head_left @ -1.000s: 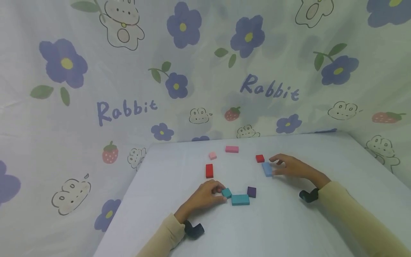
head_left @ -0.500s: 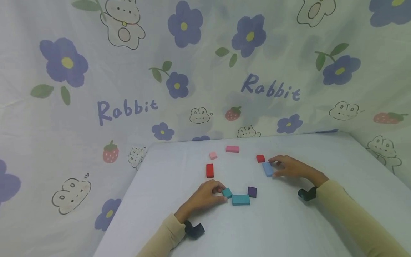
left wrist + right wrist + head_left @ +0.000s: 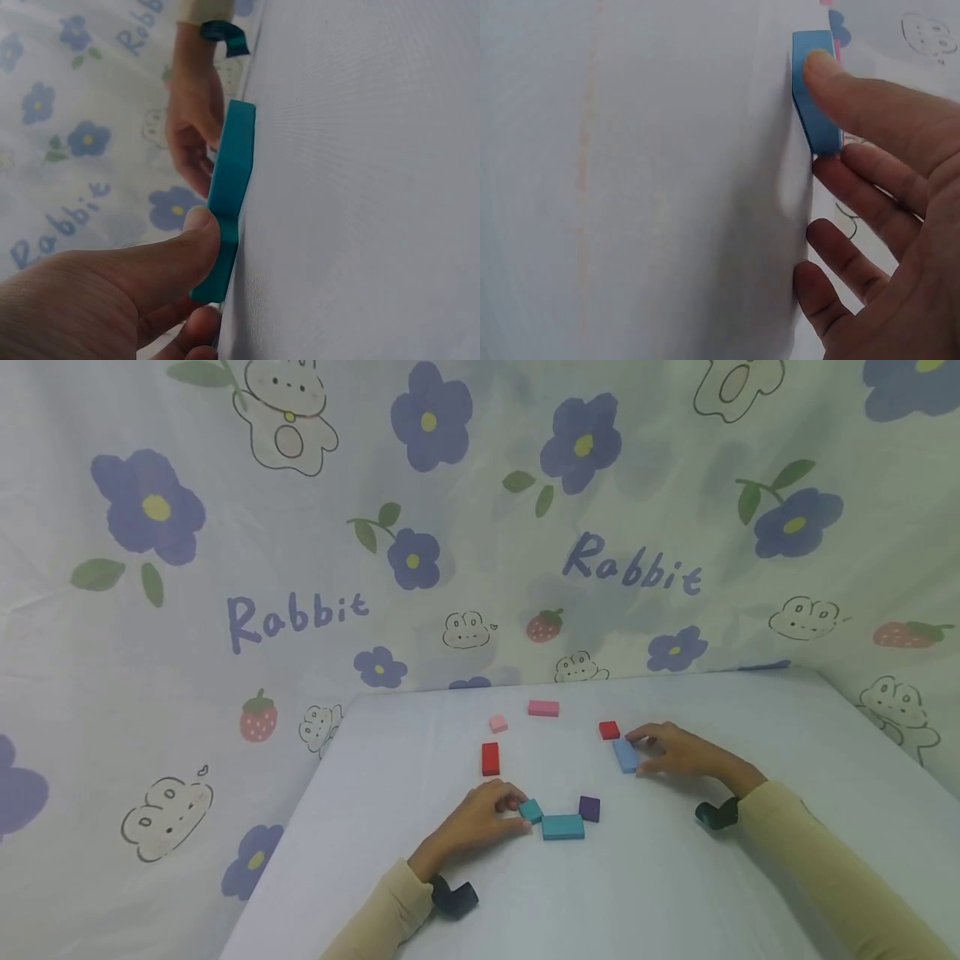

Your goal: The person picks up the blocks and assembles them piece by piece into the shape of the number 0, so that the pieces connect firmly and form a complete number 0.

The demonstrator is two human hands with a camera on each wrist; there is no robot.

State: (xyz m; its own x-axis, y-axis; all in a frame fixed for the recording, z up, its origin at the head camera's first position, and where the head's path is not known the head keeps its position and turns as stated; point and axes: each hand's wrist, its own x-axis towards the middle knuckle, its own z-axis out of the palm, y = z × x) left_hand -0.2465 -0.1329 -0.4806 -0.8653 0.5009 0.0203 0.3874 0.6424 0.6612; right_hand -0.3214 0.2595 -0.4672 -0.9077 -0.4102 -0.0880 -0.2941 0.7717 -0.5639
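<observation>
Block (image 3: 626, 756), oblong, smooth, light blue

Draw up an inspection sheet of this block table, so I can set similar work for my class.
Surface: white cloth-like tabletop.
Job's things: eight solid-coloured blocks, material unclear, in a rough ring: small square teal block, long teal block, small square dark purple block, long light blue block, small square red block, long pink block, small square pale pink block, long red block.
Clutter: nothing seen.
Hands: left hand pinches the small square teal block; right hand pinches the long light blue block. A dark strap-like piece shows at each wrist.
Cables: nothing seen.
Surroundings: white fabric backdrop printed with flowers, strawberries and rabbits.
</observation>
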